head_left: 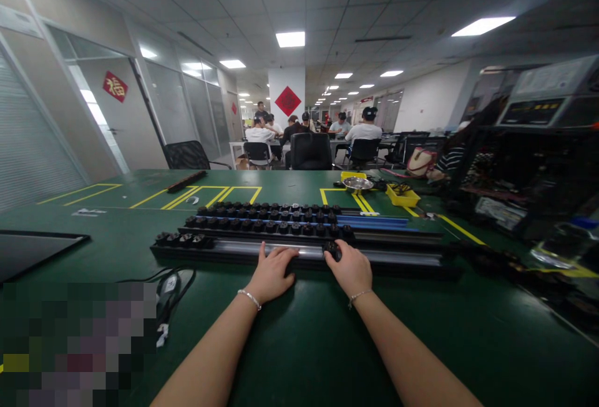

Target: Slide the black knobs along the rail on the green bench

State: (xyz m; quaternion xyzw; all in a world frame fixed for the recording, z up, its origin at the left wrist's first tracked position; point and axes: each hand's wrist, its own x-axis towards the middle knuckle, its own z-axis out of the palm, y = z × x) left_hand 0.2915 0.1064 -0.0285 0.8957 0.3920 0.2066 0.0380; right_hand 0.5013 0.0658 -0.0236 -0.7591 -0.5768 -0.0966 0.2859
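Note:
A long black rail tray (397, 258) with a shiny metal channel lies across the green table in front of me. My left hand (272, 274) rests on the tray's near side, fingers spread over the channel and holding nothing. Further right, my right hand (352, 266) has its thumb and fingers around a small black round part (332, 250) at the channel. Several similar black knobby parts (182, 240) sit in the tray's left end. Behind it, more rails carry rows of these parts (271, 226), one of them with a blue channel (379, 223).
A metal bowl (357, 185) and a yellow bin (402, 196) stand at the back right. A cable (172, 291) lies left of my arms, near a dark flat panel (37, 248). Dark equipment (505, 170) stands at right. Several people sit at tables beyond.

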